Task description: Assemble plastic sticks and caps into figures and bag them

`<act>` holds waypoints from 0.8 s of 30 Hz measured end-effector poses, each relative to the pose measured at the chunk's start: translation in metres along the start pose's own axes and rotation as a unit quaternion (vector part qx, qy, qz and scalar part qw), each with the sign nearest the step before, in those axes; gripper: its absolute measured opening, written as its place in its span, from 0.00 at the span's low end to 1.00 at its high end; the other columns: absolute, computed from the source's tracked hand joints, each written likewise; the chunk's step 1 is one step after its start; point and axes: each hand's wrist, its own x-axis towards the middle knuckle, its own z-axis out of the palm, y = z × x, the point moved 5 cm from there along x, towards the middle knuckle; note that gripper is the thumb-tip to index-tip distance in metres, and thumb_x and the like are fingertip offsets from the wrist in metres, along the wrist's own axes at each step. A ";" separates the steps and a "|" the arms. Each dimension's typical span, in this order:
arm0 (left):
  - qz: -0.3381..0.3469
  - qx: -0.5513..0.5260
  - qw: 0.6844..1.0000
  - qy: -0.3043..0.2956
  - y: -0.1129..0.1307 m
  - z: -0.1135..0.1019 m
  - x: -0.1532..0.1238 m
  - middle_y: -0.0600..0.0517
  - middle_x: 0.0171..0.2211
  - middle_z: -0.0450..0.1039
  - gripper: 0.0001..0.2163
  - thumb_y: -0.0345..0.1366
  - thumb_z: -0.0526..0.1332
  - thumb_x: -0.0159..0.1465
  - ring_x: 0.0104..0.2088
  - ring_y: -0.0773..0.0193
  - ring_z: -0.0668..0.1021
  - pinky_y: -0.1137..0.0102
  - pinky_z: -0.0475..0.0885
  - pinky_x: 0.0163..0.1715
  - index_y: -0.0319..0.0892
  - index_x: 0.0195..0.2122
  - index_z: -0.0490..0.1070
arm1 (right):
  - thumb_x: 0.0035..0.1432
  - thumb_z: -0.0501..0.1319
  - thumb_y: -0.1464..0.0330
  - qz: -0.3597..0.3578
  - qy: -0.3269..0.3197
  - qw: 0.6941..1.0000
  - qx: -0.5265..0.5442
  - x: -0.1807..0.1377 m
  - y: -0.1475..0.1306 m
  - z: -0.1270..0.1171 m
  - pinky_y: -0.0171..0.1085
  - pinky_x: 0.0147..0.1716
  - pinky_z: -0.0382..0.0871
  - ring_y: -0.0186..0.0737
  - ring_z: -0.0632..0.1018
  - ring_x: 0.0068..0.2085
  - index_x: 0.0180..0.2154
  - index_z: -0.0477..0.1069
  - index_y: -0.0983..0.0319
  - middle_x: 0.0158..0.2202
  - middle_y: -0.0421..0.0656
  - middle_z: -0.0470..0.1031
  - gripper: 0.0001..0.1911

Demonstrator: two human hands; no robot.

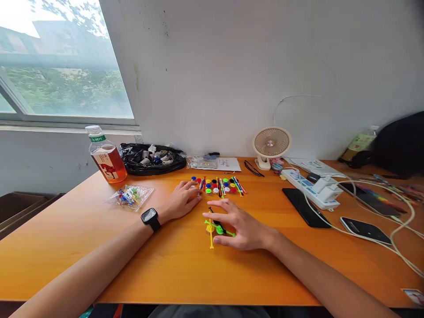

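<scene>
Sticks and discs joined into a small green, yellow and black piece lie on the orange table near its middle, under the fingers of the right hand, whose thumb and fingertips pinch them from the right. Just beyond, on the far side, a row of loose coloured discs and sticks is spread, and the left hand, wearing a watch, rests flat and relaxed with its fingertips touching that row's left end.

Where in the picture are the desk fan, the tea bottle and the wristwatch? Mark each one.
desk fan (271,142): head view, centre of its round grille.
tea bottle (107,162): head view, on its label.
wristwatch (149,217): head view, on its dark face, left wrist.
</scene>
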 end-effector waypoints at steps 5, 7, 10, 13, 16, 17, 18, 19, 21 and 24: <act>0.010 -0.027 0.999 0.031 0.003 0.000 0.001 0.46 0.54 0.76 0.09 0.40 0.58 0.75 0.57 0.51 0.73 0.55 0.72 0.59 0.45 0.47 0.77 | 0.64 0.71 0.54 -0.028 -0.034 0.999 0.027 0.001 -0.007 0.008 0.52 0.66 0.64 0.54 0.70 0.65 0.61 0.76 0.56 0.65 0.52 0.71 0.28; 0.000 -0.033 0.999 0.039 0.001 0.001 0.001 0.46 0.48 0.78 0.07 0.38 0.59 0.74 0.54 0.52 0.75 0.56 0.73 0.55 0.44 0.45 0.76 | 0.62 0.72 0.56 -0.022 -0.024 0.999 0.035 0.000 -0.005 0.007 0.50 0.64 0.67 0.54 0.73 0.63 0.58 0.78 0.58 0.64 0.53 0.73 0.25; -0.019 -0.029 0.999 0.039 -0.003 0.002 0.002 0.47 0.42 0.78 0.06 0.37 0.60 0.72 0.48 0.52 0.76 0.58 0.74 0.49 0.44 0.42 0.76 | 0.60 0.72 0.63 -0.001 -0.015 0.999 0.031 -0.001 -0.001 0.004 0.49 0.63 0.69 0.53 0.75 0.63 0.56 0.80 0.58 0.65 0.53 0.72 0.22; -0.030 -0.016 0.999 0.040 -0.004 0.001 0.003 0.46 0.41 0.78 0.05 0.36 0.60 0.71 0.45 0.52 0.77 0.59 0.74 0.46 0.43 0.40 0.76 | 0.61 0.72 0.61 0.010 -0.024 0.999 0.026 -0.002 -0.001 0.001 0.49 0.63 0.69 0.54 0.75 0.64 0.56 0.80 0.57 0.67 0.52 0.71 0.23; -0.037 -0.013 0.998 0.042 -0.003 -0.001 0.003 0.46 0.42 0.79 0.06 0.35 0.59 0.72 0.44 0.52 0.78 0.58 0.75 0.46 0.43 0.43 0.75 | 0.60 0.73 0.56 0.005 -0.030 0.999 0.022 -0.003 -0.005 0.001 0.50 0.64 0.68 0.55 0.74 0.65 0.56 0.81 0.56 0.67 0.52 0.71 0.24; -0.038 -0.013 0.998 0.042 -0.003 -0.001 0.003 0.46 0.43 0.79 0.06 0.34 0.58 0.72 0.45 0.52 0.78 0.58 0.75 0.46 0.43 0.44 0.75 | 0.59 0.73 0.58 0.004 -0.028 0.999 0.021 -0.002 -0.006 0.001 0.50 0.65 0.68 0.55 0.74 0.65 0.55 0.81 0.56 0.67 0.51 0.71 0.23; -0.039 -0.014 0.998 0.042 -0.002 -0.001 0.003 0.46 0.43 0.79 0.07 0.34 0.58 0.72 0.45 0.51 0.78 0.58 0.75 0.47 0.43 0.45 0.75 | 0.59 0.73 0.61 0.002 -0.024 1.000 0.019 -0.002 -0.007 0.001 0.50 0.65 0.68 0.55 0.74 0.65 0.55 0.81 0.56 0.67 0.51 0.72 0.22; -0.040 -0.014 0.998 0.042 -0.002 -0.001 0.003 0.46 0.44 0.79 0.07 0.33 0.58 0.72 0.45 0.51 0.78 0.58 0.76 0.48 0.43 0.45 0.75 | 0.58 0.72 0.65 0.002 -0.020 1.000 0.017 -0.002 -0.007 0.001 0.50 0.64 0.68 0.54 0.75 0.64 0.54 0.81 0.56 0.66 0.51 0.72 0.21; -0.040 -0.014 0.998 0.041 -0.002 0.000 0.003 0.45 0.44 0.80 0.07 0.33 0.57 0.72 0.46 0.51 0.79 0.57 0.76 0.48 0.43 0.46 0.76 | 0.57 0.69 0.72 0.005 -0.014 1.000 0.013 -0.001 -0.007 0.001 0.48 0.64 0.69 0.53 0.75 0.64 0.52 0.81 0.57 0.65 0.50 0.73 0.21; -0.039 -0.011 0.998 0.050 -0.002 0.000 0.002 0.44 0.48 0.79 0.10 0.33 0.57 0.72 0.50 0.50 0.79 0.56 0.77 0.52 0.43 0.50 0.76 | 0.55 0.64 0.78 0.019 -0.005 1.000 -0.003 -0.001 -0.001 -0.001 0.47 0.63 0.70 0.52 0.75 0.64 0.51 0.81 0.58 0.64 0.51 0.74 0.22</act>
